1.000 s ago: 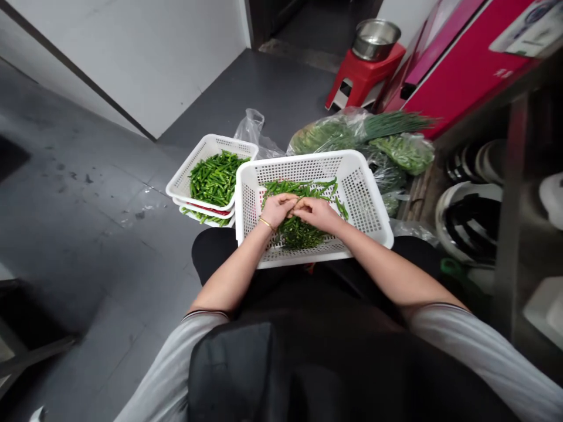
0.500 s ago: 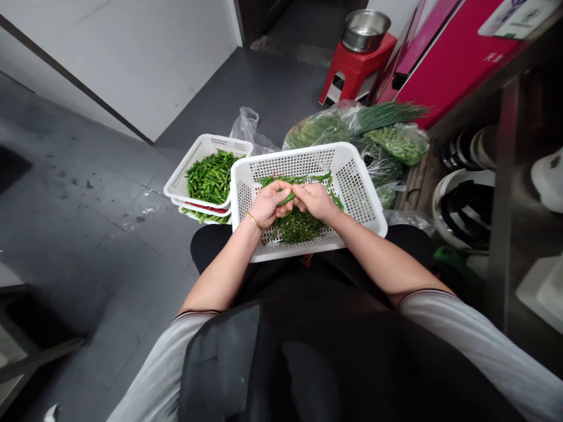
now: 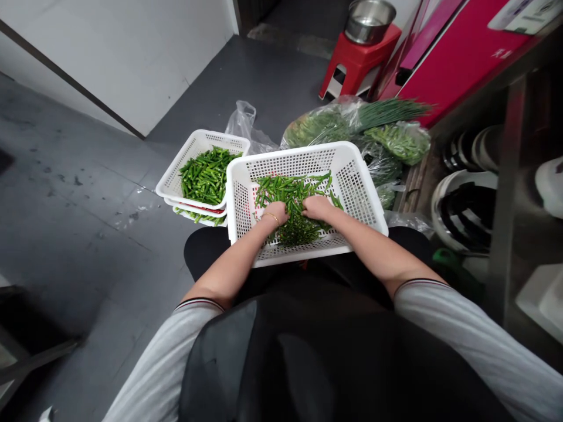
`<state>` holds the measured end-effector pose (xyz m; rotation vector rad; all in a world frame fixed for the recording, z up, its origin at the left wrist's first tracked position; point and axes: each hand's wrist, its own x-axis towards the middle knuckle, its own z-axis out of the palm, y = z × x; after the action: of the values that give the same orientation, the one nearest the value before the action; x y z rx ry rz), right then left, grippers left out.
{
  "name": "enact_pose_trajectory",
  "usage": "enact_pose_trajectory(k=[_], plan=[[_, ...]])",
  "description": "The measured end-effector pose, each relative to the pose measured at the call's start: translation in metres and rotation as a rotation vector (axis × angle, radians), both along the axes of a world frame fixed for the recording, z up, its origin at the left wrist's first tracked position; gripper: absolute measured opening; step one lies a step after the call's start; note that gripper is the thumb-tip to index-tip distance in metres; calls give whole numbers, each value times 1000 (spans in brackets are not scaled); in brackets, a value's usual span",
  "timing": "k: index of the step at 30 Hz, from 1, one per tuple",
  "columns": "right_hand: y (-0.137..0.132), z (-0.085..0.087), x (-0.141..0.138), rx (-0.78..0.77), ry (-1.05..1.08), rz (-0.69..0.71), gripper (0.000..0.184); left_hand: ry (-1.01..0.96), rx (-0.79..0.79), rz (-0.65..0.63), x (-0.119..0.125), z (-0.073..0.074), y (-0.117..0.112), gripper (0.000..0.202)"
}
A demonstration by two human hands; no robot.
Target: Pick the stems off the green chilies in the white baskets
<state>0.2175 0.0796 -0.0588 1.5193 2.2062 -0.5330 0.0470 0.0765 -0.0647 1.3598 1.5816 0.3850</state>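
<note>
A white perforated plastic basket (image 3: 373, 199) rests on my lap. Inside it, whole green chili peppers (image 3: 285, 189) lie toward the far side, and a dark green heap of small stem pieces (image 3: 299, 230) sits nearer to me. My left hand (image 3: 276, 211) is down at the left edge of the peppers, fingers curled and mostly hidden. Opposite it, my right hand (image 3: 317, 207) reaches in from the right, its fingers drawn together among the peppers. Whatever either hand grips is too small or covered to make out. The hands are apart.
Left of my knees, stacked white baskets (image 3: 169, 176) hold cut green chilies (image 3: 209, 176), with some red showing below. Bagged greens (image 3: 325, 126) lie beyond my basket. A red stool (image 3: 352, 58) carries a metal pot (image 3: 369, 22). Shelving with bowls (image 3: 466, 205) stands at right.
My hands were together above the basket with a green chili between them. Now they are separated and lower, down among the peppers, and the chili is no longer visible between them.
</note>
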Motion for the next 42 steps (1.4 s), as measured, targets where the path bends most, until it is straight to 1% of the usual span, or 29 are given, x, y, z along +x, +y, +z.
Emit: enact_pose_trajectory(k=[2, 3, 4, 6, 8, 9, 11, 12, 13, 15, 17, 19, 20, 21, 23, 25, 27, 29, 32, 34, 35, 36, 37, 38, 39, 40, 42], plan=[[-1, -2, 1, -22, 17, 19, 34, 38, -2, -1, 10, -7, 1, 46], [-1, -2, 3, -18, 25, 22, 34, 31, -10, -3, 11, -8, 2, 45], [-2, -2, 6, -9, 36, 23, 33, -20, -28, 4, 10, -8, 3, 43], [-4, -3, 10, 2, 57, 28, 34, -221, -97, 37, 0, -3, 8, 30], [-5, -5, 13, -16, 53, 40, 36, -502, -181, 83, -13, 5, 10, 17], [-5, -6, 14, -29, 43, 49, 36, -652, -215, 106, -19, 9, 9, 17], [-4, -5, 14, -28, 34, 63, 31, -901, -257, 137, -26, 16, 3, 24], [-4, -3, 14, -10, 47, 58, 29, -1011, -288, 150, -27, 18, -3, 28], [-3, 1, 14, 18, 73, 41, 27, -1081, -327, 155, -26, 20, -8, 31], [-5, 13, 15, 76, 163, -1, 25, -1075, -400, 166, -20, 22, -19, 36], [-10, 27, 15, 120, 282, 0, 21, -1002, -426, 209, -9, 24, -25, 40], [-18, 38, 13, 136, 411, 41, 16, -944, -393, 252, 2, 28, -28, 43], [-22, 41, 12, 127, 482, 38, 14, -932, -358, 268, 8, 31, -28, 45], [-26, 43, 12, 95, 562, 5, 14, -931, -312, 283, 13, 33, -27, 45], [-33, 41, 12, -42, 750, -140, 18, -945, -204, 313, 21, 39, -27, 46], [-37, 40, 13, -193, 932, -289, 27, -969, -110, 336, 26, 45, -27, 46], [-40, 44, 12, -260, 1078, -388, 34, -991, -34, 341, 29, 52, -29, 45], [-45, 56, 7, -241, 1223, -495, 36, -991, 79, 354, 29, 63, -34, 42], [-59, 83, -1, -218, 1501, -682, 38, -952, 215, 360, 30, 87, -43, 33], [-67, 98, 0, -163, 1671, -734, 41, -985, 224, 388, 28, 102, -47, 28], [-69, 101, 4, -117, 1715, -730, 41, -1029, 204, 413, 26, 107, -47, 26], [-69, 102, 10, -83, 1708, -702, 42, -1081, 172, 441, 23, 109, -45, 26], [-66, 98, 18, -86, 1637, -652, 42, -1128, 127, 467, 18, 109, -42, 26], [-61, 91, 26, -108, 1504, -597, 42, -1161, 69, 485, 12, 107, -39, 26], [-54, 81, 34, -177, 1295, -523, 41, -1179, 6, 492, 5, 102, -35, 25], [-46, 68, 40, -235, 1040, -467, 38, -1183, -49, 492, -1, 96, -32, 24], [-30, 40, 44, -193, 506, -424, 30, -1172, -134, 468, -13, 83, -28, 23]])
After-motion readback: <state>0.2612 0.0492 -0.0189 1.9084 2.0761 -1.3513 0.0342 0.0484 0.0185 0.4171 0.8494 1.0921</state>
